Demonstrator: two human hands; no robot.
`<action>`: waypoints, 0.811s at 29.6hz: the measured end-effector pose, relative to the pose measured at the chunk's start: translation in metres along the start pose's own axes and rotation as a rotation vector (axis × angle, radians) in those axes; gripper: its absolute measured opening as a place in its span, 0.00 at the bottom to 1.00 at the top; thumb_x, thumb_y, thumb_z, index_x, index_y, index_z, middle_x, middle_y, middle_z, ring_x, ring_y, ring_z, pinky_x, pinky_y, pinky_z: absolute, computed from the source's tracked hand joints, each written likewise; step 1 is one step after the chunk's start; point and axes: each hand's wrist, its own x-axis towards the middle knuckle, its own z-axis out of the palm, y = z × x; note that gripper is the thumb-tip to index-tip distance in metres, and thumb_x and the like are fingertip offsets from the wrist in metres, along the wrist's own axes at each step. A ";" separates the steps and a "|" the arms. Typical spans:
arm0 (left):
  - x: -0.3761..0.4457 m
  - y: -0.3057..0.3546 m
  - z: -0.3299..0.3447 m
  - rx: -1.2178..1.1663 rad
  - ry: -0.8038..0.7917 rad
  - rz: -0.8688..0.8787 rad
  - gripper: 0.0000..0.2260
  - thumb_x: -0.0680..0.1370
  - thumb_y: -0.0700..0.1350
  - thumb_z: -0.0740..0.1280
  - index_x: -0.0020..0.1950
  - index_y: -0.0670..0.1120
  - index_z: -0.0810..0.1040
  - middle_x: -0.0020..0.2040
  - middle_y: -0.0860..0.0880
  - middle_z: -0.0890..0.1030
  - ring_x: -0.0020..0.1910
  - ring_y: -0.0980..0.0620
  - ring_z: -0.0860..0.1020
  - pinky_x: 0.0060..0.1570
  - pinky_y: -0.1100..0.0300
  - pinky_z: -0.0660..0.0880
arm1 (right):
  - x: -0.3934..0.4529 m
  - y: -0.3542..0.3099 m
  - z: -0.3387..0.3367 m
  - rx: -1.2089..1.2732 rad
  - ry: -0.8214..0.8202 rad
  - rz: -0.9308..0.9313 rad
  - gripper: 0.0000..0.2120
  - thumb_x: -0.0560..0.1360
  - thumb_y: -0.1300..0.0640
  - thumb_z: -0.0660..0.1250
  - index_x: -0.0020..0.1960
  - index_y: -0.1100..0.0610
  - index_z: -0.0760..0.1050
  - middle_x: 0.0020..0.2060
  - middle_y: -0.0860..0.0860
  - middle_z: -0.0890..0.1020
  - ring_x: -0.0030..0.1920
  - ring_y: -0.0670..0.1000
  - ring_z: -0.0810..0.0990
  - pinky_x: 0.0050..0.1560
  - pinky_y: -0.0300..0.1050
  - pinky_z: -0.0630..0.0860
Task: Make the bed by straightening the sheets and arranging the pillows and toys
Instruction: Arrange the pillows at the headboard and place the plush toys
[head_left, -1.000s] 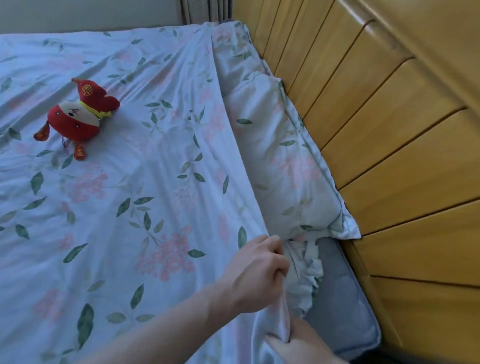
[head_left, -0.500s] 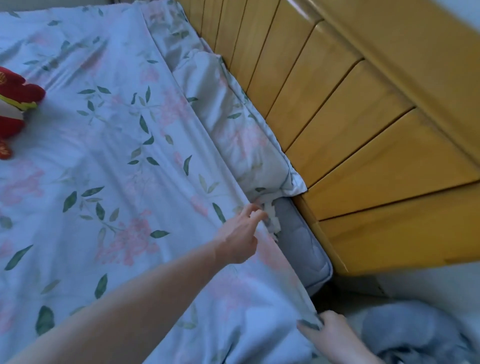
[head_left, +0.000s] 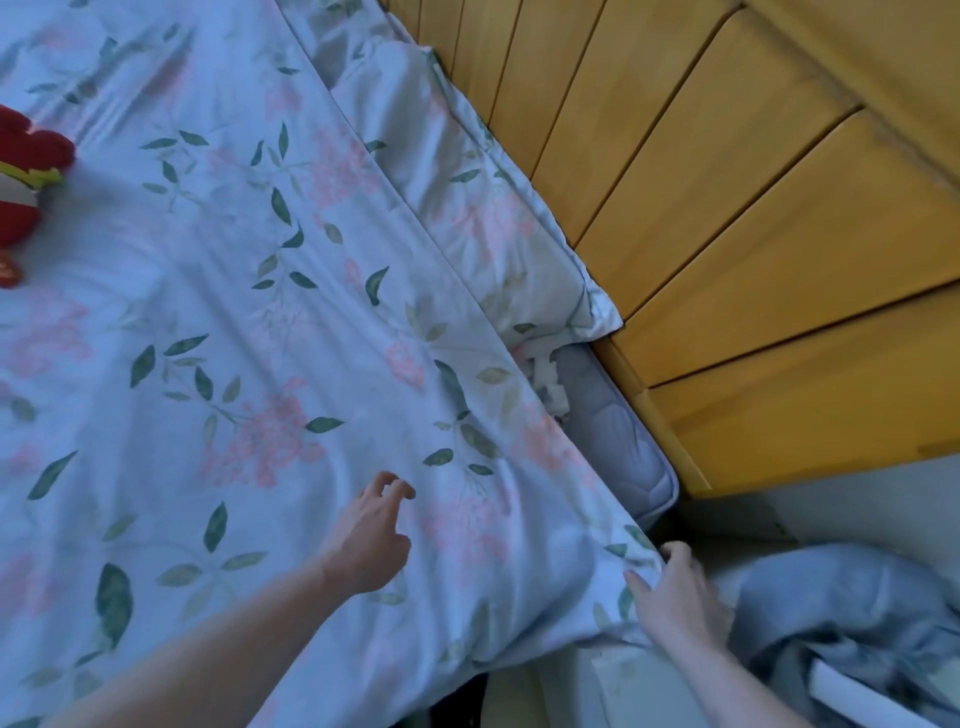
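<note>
Right hand (head_left: 675, 603) pinches corner of flowery sheet (head_left: 249, 322) at bed edge. Left hand (head_left: 371, 540) over sheet, fingers loose, holding nothing. Pillow (head_left: 457, 182) against wooden headboard (head_left: 753, 234). Red toy (head_left: 23, 176) far left on sheet.

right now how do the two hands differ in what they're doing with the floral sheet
The left hand sits over the top of the floral sheet with fingers loosely curled, gripping nothing; the right hand pinches the sheet's corner. The left is inward over the bed; the right is at the edge, beside the grey bedding. Both reach from the near side.
</note>
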 end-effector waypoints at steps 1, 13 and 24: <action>-0.009 -0.011 0.006 0.003 -0.021 -0.024 0.25 0.74 0.43 0.65 0.71 0.51 0.68 0.71 0.52 0.64 0.66 0.46 0.72 0.62 0.55 0.71 | 0.003 -0.004 0.006 0.000 -0.027 0.002 0.19 0.77 0.42 0.66 0.62 0.51 0.68 0.58 0.52 0.78 0.59 0.57 0.78 0.49 0.50 0.70; -0.110 -0.127 0.087 0.083 -0.212 -0.184 0.12 0.71 0.52 0.63 0.53 0.61 0.66 0.63 0.58 0.65 0.58 0.53 0.69 0.53 0.55 0.75 | 0.045 0.002 0.032 -0.095 0.139 0.005 0.24 0.76 0.43 0.70 0.66 0.53 0.67 0.64 0.57 0.74 0.62 0.61 0.73 0.55 0.56 0.73; -0.132 -0.048 0.125 0.132 -0.538 -0.050 0.14 0.68 0.55 0.61 0.52 0.65 0.77 0.77 0.54 0.52 0.72 0.49 0.63 0.63 0.53 0.69 | -0.012 -0.036 0.111 -0.075 -0.393 -0.211 0.37 0.70 0.36 0.70 0.71 0.51 0.62 0.67 0.51 0.71 0.65 0.57 0.75 0.60 0.56 0.77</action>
